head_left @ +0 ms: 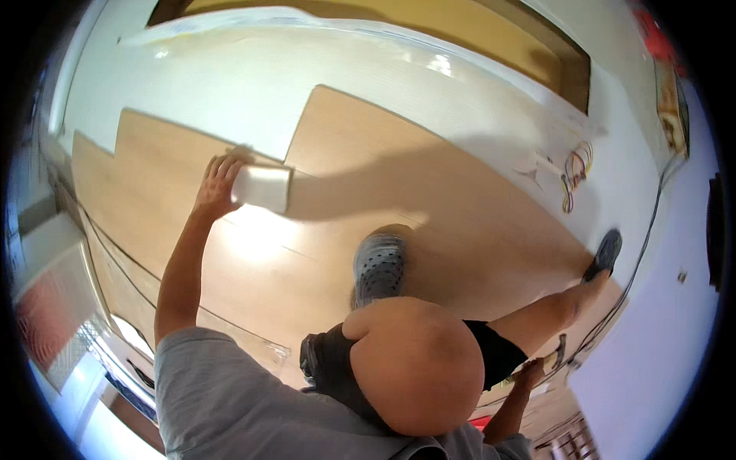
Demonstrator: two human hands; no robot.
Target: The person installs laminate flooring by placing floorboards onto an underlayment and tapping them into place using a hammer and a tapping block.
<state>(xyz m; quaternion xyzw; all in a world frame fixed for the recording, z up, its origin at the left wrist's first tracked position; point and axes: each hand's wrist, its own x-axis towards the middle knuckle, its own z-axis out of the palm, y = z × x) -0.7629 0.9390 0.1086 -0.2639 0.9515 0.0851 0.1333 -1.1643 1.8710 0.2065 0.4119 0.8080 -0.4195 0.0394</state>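
My left hand (220,186) is closed on the left end of a pale rectangular block (264,188), with its fingers over the far side. The block lies at the stepped far edge of the wood-look floor planks (360,146), beside the corner of a longer plank; glare washes out part of its surface. At the lower right, beyond my bent knee, my right hand (529,373) is wrapped round the handle of a hammer (562,349). The hammer's dark head sticks out past the fingers, and the rest of the handle is partly hidden.
White underlay (230,84) stretches beyond the planks toward a framed yellowish recess (383,19). Loose coloured wires (573,175) lie at the right. A dark cable (644,253) runs along the right wall, another across the planks at left. My grey clog (380,264) stands on the planks.
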